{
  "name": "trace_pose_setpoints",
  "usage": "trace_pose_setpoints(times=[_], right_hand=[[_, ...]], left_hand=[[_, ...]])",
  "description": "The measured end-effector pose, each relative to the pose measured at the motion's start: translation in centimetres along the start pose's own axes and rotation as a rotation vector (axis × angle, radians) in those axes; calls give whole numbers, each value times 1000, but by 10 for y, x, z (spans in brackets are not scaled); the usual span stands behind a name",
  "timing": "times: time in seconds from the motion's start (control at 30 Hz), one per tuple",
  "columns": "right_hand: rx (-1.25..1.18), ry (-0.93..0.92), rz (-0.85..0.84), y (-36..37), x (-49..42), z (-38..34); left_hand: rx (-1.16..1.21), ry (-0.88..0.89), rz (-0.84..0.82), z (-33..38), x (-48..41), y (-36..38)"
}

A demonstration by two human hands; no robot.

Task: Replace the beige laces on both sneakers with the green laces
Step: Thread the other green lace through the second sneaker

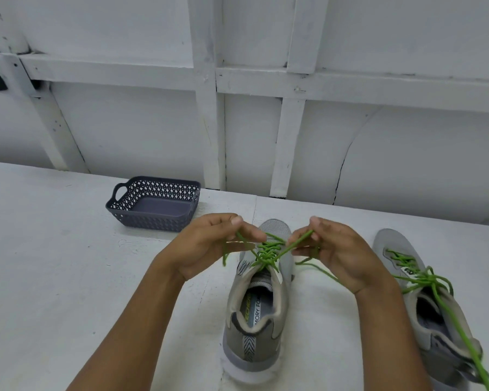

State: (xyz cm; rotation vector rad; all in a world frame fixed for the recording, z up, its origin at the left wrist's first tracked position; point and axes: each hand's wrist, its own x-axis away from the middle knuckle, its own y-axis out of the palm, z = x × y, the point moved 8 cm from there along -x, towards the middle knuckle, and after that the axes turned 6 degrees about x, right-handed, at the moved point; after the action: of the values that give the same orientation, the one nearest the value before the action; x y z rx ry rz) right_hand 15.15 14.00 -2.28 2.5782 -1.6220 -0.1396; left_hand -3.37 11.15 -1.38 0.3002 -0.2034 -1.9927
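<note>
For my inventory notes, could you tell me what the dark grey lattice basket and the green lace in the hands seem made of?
The dark grey lattice basket looks like matte moulded plastic: uniform diamond cut-outs, formed handle. The green lace looks like round textile cord, limp, matte, probably synthetic; its weave is too small to tell.

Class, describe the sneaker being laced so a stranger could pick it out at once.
On the white table, right of the dark basket, stand two grey sneakers. The middle sneaker sits between the left hand and right hand. Only its green lace is pinched; the right sneaker lies untouched.
</note>
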Motion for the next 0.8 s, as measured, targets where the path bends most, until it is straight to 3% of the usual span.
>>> trace_pose_setpoints(times=[0.07,0.2,0.8], right_hand=[[-139,-3,34,7,-1,-11],[-295,-53,104,12,-3,-30],[-108,-146,91,30,-17,-41]], left_hand=[[112,51,-25,8,-4,15],[328,90,76,18,-16,17],[-75,149,257,38,-18,20]])
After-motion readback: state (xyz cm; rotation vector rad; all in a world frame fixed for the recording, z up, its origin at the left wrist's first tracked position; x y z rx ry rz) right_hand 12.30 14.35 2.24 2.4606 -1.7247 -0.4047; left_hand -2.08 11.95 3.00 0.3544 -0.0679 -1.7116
